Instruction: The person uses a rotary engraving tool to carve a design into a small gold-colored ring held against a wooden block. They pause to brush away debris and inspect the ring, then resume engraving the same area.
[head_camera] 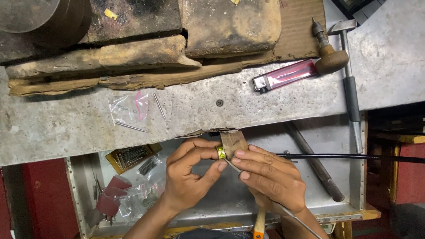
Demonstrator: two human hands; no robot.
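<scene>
My left hand [190,175] pinches a small gold ring with a yellow-green stone [221,153] between thumb and fingers, pressed against a wooden bench peg [233,140] that juts from the workbench edge. My right hand [268,177] grips a thin metal tool [231,166] whose tip touches the ring; its shaft runs back under the hand toward the lower right. Both hands meet just below the peg, over an open metal tray [323,132].
On the grey bench [265,106] lie a pink lighter [285,75], a wooden-handled graver [328,52], a hammer [349,79], a small plastic bag [129,108] and thin needles. The tray holds a box of needle files [130,156], red sandpaper [110,194], a metal rod [315,161] and a black flexible shaft [354,157]. Charred blocks sit behind.
</scene>
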